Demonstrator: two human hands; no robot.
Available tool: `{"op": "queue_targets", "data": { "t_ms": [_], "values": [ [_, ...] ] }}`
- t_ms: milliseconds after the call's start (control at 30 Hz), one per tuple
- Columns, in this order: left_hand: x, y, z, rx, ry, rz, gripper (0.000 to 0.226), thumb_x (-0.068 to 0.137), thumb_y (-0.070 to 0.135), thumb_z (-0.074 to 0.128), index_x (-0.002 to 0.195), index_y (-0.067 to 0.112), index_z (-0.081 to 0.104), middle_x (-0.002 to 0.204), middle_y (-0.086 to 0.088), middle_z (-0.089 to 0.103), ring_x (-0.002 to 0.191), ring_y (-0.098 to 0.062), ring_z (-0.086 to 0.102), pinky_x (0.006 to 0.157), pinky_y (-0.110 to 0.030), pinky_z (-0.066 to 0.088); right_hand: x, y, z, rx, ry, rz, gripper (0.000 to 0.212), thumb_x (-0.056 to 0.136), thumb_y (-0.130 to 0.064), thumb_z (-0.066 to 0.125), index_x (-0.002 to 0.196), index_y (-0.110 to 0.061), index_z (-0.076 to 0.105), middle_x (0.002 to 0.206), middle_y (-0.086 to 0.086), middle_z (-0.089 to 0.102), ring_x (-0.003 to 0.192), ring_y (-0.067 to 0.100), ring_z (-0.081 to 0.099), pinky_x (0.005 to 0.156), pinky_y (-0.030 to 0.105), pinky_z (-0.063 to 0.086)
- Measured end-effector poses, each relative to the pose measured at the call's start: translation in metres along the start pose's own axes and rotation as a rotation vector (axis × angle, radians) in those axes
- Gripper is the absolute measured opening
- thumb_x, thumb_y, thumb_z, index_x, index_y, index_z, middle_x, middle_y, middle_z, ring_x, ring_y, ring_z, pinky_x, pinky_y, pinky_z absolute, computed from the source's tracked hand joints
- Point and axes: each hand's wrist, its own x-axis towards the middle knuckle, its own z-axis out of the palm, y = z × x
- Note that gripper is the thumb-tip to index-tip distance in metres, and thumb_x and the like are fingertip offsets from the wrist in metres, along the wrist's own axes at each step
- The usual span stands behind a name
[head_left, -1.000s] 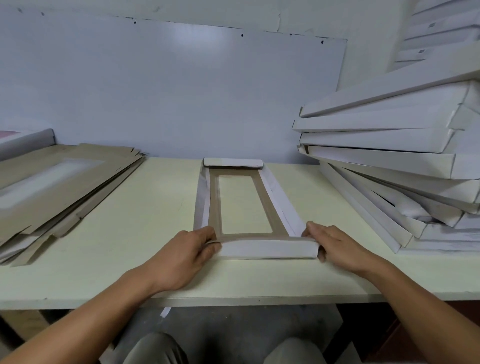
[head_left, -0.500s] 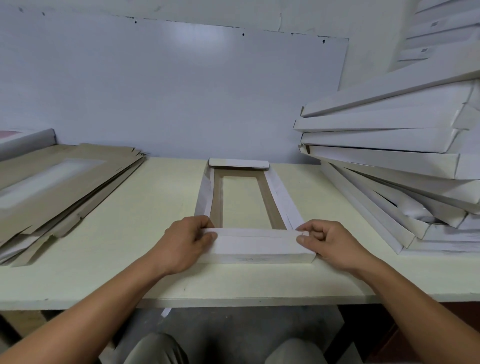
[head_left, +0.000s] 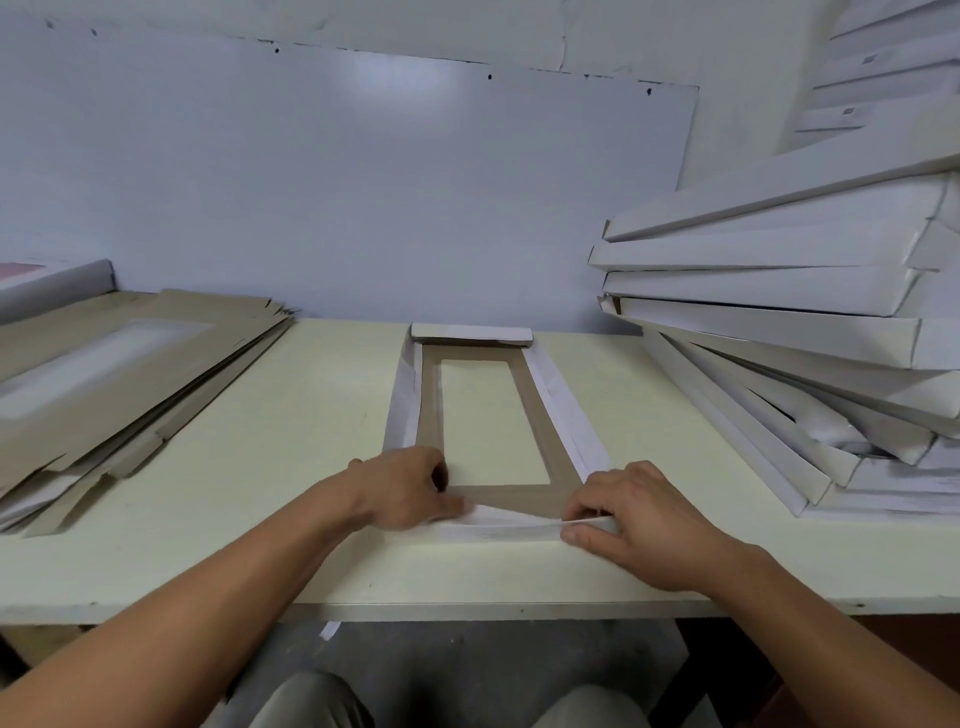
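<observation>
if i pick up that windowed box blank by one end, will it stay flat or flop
Probably sags: the box blank is thin sheet, with a big window cut out of its middle. Its near flap bows between the left hand and right hand. Likely light, not brittle.

The windowed box blank (head_left: 488, 499) is matt brown cardboard with white paper-faced flaps, the bench (head_left: 322, 415) smooth, pale laminate, the stacked folded boxes (head_left: 779, 312) matt white card.
</observation>
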Motion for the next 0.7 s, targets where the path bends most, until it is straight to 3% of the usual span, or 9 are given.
{"op": "queue_targets", "data": {
  "t_ms": [100,200,300,367,467,567,633,700],
  "values": [
    [0.002,0.004,0.014,0.207,0.124,0.060,0.033,0.093,0.060,0.048,0.102,0.028,0.054,0.092,0.008,0.061,0.094,-0.018,0.055,0.099,-0.050,0.029,0.002,-0.001,0.002,-0.047,-0.036,-0.001,0.029,0.101,-0.048,0.044,0.095,-0.030,0.065,0.094,-0.015,0.063,0.086,0.008,0.054,0.093,0.027,0.031],
    [-0.003,0.003,0.022,0.281,0.390,0.315,0.042,0.093,0.064,0.044,0.076,0.026,0.053,0.077,0.008,0.051,0.079,-0.015,0.048,0.083,-0.037,0.037,0.005,0.001,0.002,-0.042,-0.065,0.016,0.032,0.102,-0.046,0.043,0.092,-0.024,0.065,0.092,-0.008,0.064,0.084,0.012,0.055,0.090,0.027,0.036],
    [-0.014,-0.005,0.025,0.160,0.276,0.474,0.049,0.089,0.066,0.051,0.065,0.024,0.042,0.068,0.004,0.048,0.063,-0.013,0.044,0.060,-0.033,0.039,0.005,0.000,0.000,0.054,-0.074,0.071,0.029,0.099,-0.045,0.052,0.086,-0.024,0.067,0.082,-0.007,0.065,0.079,0.011,0.057,0.078,0.030,0.046],
    [-0.019,-0.015,0.028,0.158,0.278,0.550,0.036,0.092,0.054,0.056,0.074,0.023,0.053,0.074,0.006,0.052,0.067,-0.012,0.045,0.063,-0.032,0.042,0.002,0.000,-0.002,0.126,-0.045,0.127,0.019,0.094,-0.043,0.061,0.087,-0.028,0.071,0.080,-0.012,0.068,0.078,0.007,0.060,0.072,0.027,0.049],
    [-0.023,-0.032,0.031,0.079,0.374,0.618,0.020,0.094,0.038,0.061,0.089,0.021,0.068,0.077,0.016,0.053,0.071,-0.003,0.044,0.074,-0.021,0.038,-0.005,0.005,-0.009,0.190,-0.055,0.182,0.006,0.090,-0.034,0.069,0.095,-0.035,0.072,0.087,-0.020,0.070,0.084,-0.001,0.062,0.076,0.021,0.051],
    [-0.025,-0.041,0.036,0.088,0.424,0.521,0.018,0.095,0.046,0.055,0.092,0.030,0.064,0.082,0.016,0.053,0.085,0.000,0.048,0.104,-0.028,0.022,-0.008,0.009,-0.012,0.229,-0.097,0.183,0.012,0.093,-0.028,0.067,0.099,-0.036,0.073,0.093,-0.023,0.070,0.089,-0.004,0.062,0.078,0.016,0.049],
    [-0.025,-0.040,0.041,0.114,0.398,0.478,0.019,0.097,0.047,0.050,0.094,0.032,0.061,0.087,0.016,0.051,0.093,0.000,0.048,0.108,-0.034,0.016,-0.007,0.008,-0.011,0.215,-0.109,0.173,0.012,0.095,-0.029,0.063,0.101,-0.035,0.072,0.095,-0.024,0.068,0.091,-0.005,0.060,0.078,0.012,0.045],
    [-0.025,-0.035,0.045,0.153,0.389,0.482,0.018,0.099,0.046,0.045,0.088,0.034,0.052,0.084,0.015,0.047,0.087,-0.002,0.045,0.104,-0.036,0.021,-0.005,0.005,-0.007,0.166,-0.126,0.142,0.012,0.097,-0.032,0.059,0.100,-0.032,0.070,0.094,-0.022,0.066,0.092,-0.002,0.058,0.081,0.014,0.043]
  ]
}}
